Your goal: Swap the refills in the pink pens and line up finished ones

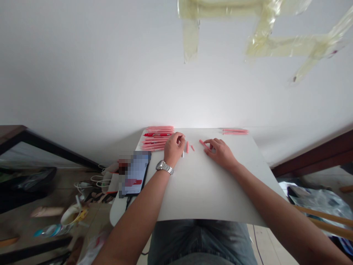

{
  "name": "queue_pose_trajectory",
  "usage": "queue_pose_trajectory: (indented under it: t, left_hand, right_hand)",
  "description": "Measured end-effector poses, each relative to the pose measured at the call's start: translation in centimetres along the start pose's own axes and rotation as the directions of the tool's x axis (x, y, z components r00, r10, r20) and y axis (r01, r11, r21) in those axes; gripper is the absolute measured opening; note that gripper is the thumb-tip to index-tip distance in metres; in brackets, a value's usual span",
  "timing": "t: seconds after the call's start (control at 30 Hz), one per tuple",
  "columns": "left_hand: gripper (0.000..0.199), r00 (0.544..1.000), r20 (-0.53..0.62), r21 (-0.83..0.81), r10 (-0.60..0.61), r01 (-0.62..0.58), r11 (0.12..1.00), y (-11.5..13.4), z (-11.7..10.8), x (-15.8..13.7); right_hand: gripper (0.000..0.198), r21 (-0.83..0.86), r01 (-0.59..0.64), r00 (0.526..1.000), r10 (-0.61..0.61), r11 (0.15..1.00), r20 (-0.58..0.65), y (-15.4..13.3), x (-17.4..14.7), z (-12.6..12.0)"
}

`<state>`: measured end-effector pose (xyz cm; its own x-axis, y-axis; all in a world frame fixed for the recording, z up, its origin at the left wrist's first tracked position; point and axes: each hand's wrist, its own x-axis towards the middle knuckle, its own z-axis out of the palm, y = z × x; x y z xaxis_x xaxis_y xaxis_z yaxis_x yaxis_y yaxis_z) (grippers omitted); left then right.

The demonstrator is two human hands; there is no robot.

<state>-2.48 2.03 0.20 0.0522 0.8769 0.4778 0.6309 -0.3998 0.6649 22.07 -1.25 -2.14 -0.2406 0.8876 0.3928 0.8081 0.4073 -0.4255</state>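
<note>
My right hand (pixel 219 151) pinches a short pink pen part (pixel 203 143) between thumb and fingers, just above the white table. My left hand (pixel 174 146), with a metal watch at its wrist, is curled with thumb and forefinger together. Whatever it may hold is too small to make out. Between the hands lie a pink pen barrel (pixel 188 147) and a smaller pink piece (pixel 192 148). A small white piece (pixel 182 154) shows beside my left hand. Left of that hand, several pink pens (pixel 156 141) lie in a stack, partly covered by it.
A red pen (pixel 154 135) lies among the stacked pens. At the back right of the table (pixel 209 195) are a few pink pens (pixel 235 131). A phone or tablet (pixel 136 175) rests on the left edge, its cable hanging down. A wall stands directly behind.
</note>
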Motion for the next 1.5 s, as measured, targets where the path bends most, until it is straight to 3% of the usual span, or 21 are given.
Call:
queue_pose_trajectory:
  t: [0.43, 0.8, 1.07, 1.5]
  left_hand:
    - [0.016, 0.995, 0.062, 0.056, -0.076, 0.072, 0.996, 0.2, -0.3, 0.0]
    - [0.016, 0.995, 0.066, 0.056, -0.07, 0.066, 0.996, 0.2, -0.3, 0.0]
    - [0.015, 0.994, 0.08, 0.066, -0.075, 0.07, 0.995, 0.0, -0.2, 0.1]
    - [0.013, 0.992, 0.071, 0.171, -0.107, 0.094, 0.981, 0.1, -0.5, 0.1]
  right_hand:
    - [0.031, 0.067, -0.039, 0.999, 0.04, 0.997, -0.011, 0.4, 0.1, -0.1]
    - [0.031, 0.232, -0.149, 0.965, 0.192, 0.961, -0.177, 0.5, 0.5, -1.4]
    - [0.035, 0.302, -0.276, 0.938, 0.325, 0.912, -0.122, 1.1, 0.6, -1.4]
    - [0.035, 0.311, -0.288, 0.936, 0.335, 0.906, -0.109, 1.0, 0.7, -1.6]
